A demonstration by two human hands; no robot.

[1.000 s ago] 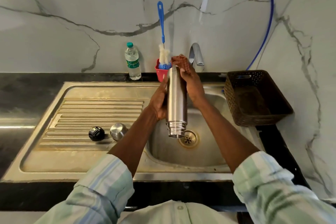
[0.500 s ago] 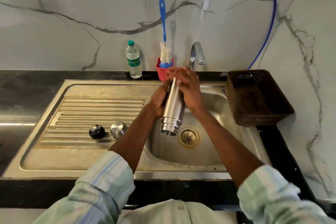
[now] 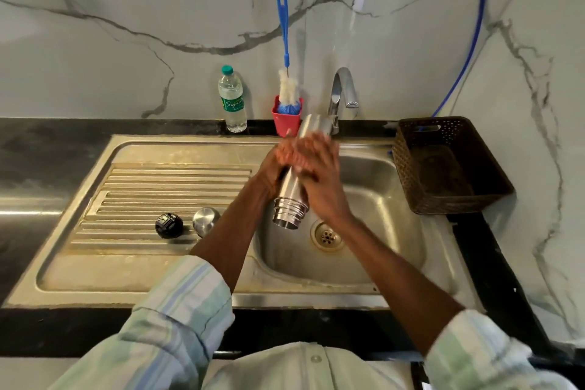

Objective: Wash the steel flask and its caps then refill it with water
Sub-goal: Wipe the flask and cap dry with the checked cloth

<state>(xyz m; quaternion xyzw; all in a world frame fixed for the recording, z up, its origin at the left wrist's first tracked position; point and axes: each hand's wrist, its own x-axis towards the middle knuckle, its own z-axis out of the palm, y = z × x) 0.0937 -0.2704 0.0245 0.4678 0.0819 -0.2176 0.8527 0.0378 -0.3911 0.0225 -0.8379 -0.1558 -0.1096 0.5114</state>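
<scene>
The steel flask [image 3: 289,209] is tilted over the sink basin [image 3: 383,199], its threaded open mouth pointing down toward me and its base up near the tap [image 3: 343,85]. My left hand [image 3: 269,169] grips the flask body from the left. My right hand [image 3: 324,182] wraps over the middle of the flask from the right; its fingers are motion-blurred. On the ribbed draining board to the left lie a black inner cap [image 3: 168,225] and a steel outer cap [image 3: 205,221], side by side. No water is visibly running from the tap.
A plastic water bottle [image 3: 232,101] and a red holder [image 3: 286,122] with a blue-handled bottle brush [image 3: 286,89] stand behind the sink. A brown perforated basket [image 3: 449,168] sits on the black counter to the right. The drain [image 3: 327,235] lies below the flask.
The flask has tipped from upright to slanting, mouth swinging left. My right hand has slid from the flask's upper end down to its middle. The caps have not moved.
</scene>
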